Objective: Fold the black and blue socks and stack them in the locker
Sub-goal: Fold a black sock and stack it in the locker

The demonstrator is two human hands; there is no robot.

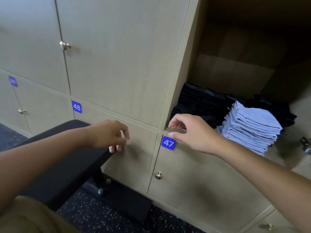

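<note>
Locker [235, 68] interior goes dark toward the back and right — rear wall and upper part can't be read. Black socks [193, 101] merge into 1 dark mass; count and folds unclear, and the right hand [190, 132] covers their front-left corner. Blue sock stack [252, 125] hides whatever lies behind it. Small dark item [306, 145] cut by the right edge — unidentifiable. Far-left door label [12, 81] too blurred to read. Both forearms run out of frame.
</note>
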